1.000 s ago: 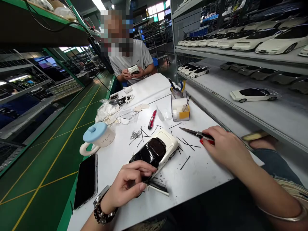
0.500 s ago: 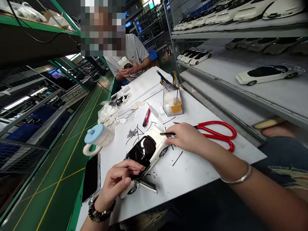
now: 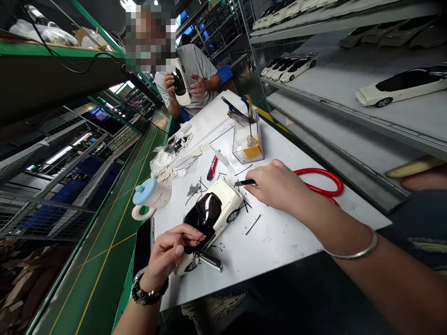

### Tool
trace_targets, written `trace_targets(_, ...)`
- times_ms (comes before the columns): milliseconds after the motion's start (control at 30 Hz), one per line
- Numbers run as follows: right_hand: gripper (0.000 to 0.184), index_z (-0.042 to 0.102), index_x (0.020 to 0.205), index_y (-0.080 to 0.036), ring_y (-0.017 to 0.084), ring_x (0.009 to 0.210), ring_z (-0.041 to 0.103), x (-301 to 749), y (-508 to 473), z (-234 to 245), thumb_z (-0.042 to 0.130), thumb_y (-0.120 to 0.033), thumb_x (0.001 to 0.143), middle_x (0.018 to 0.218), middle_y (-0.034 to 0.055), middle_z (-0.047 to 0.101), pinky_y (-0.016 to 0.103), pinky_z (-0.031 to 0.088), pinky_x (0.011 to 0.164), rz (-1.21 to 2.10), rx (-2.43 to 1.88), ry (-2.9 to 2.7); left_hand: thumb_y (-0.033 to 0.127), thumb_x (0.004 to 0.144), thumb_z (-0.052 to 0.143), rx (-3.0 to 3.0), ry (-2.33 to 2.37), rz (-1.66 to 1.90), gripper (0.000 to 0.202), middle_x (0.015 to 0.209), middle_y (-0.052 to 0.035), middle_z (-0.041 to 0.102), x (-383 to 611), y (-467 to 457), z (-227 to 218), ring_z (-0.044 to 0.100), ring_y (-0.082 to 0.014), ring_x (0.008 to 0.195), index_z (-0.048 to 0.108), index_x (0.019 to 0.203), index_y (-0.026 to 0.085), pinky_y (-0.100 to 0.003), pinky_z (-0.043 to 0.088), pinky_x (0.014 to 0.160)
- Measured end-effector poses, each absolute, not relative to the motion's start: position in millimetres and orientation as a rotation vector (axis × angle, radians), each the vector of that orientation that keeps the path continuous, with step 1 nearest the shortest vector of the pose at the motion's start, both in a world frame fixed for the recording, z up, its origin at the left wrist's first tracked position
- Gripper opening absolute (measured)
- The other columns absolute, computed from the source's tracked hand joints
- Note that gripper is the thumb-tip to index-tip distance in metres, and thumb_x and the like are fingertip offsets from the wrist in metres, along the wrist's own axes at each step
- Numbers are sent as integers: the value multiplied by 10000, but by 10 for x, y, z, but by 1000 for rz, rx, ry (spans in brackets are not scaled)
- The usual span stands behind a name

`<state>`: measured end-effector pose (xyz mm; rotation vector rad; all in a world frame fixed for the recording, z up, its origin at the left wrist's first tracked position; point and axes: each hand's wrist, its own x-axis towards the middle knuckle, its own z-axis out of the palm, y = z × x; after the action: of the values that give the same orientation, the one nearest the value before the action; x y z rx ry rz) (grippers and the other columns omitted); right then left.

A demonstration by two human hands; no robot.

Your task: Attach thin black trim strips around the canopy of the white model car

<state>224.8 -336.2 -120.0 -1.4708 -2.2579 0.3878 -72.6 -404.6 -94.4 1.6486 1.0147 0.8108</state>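
Note:
A white model car (image 3: 223,204) with a glossy black roof lies on the white table, and a small door (image 3: 210,261) stands open on its near side. My left hand (image 3: 169,251) grips the car, fingertips over the black roof. My right hand (image 3: 275,186) pinches a thin black strip (image 3: 245,183) just right of the car, without touching it. Red-handled scissors (image 3: 323,182) lie partly under my right hand. Several cut black strips (image 3: 252,224) are scattered around the car.
The white table (image 3: 279,237) also holds a red craft knife (image 3: 212,168), a clear holder of tools (image 3: 247,146), a blue-lidded mug (image 3: 152,195) and a phone (image 3: 141,246). A co-worker (image 3: 190,79) across it holds another model car (image 3: 180,83). Shelves of white model cars (image 3: 401,83) stand right.
My right hand has shifted slightly up and left with the black strip. The co-worker has turned their model car upright. The whole view has tilted.

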Motion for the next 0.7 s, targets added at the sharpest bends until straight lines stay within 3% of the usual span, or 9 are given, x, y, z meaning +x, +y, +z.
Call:
trace_targets(267, 233, 583, 1017, -120, 277, 929, 571, 2214, -3509, -1249, 420, -184, 864, 1017, 159, 613, 355, 406, 706, 210, -1746, -2228, 343, 769, 661, 1639, 1068, 828, 402, 864, -119, 696, -691, -4045, -938, 669, -203, 772, 541, 449, 132, -259, 556, 636)
trace_targets(367, 269, 564, 1062, -100, 295, 1017, 526, 2176, -3573, -1254, 399, -141, 855, 1113, 186, 571, 386, 421, 787, 92, -1726, -2152, 345, 775, 659, 1638, 1069, 823, 406, 873, -114, 696, -687, -4049, -937, 668, -197, 778, 539, 450, 133, -251, 555, 648)
trace_targets(467, 285, 563, 1099, -98, 304, 1089, 498, 2130, -3636, -1255, 413, -229, 895, 1153, 173, 572, 436, 396, 917, 127, -1607, -2200, 338, 777, 660, 1630, 1056, 828, 398, 875, -108, 694, -690, -4053, -940, 675, -198, 784, 548, 457, 130, -246, 554, 659)
trace_targets(700, 481, 623, 1069, -112, 329, 1174, 462, 2023, -3661, -1269, 476, -528, 877, 1198, 145, 581, 517, 307, 1042, 355, -1549, -2332, 303, 788, 659, 1638, 994, 849, 369, 908, -105, 698, -714, -4062, -975, 680, -200, 830, 546, 481, 132, -238, 557, 682)
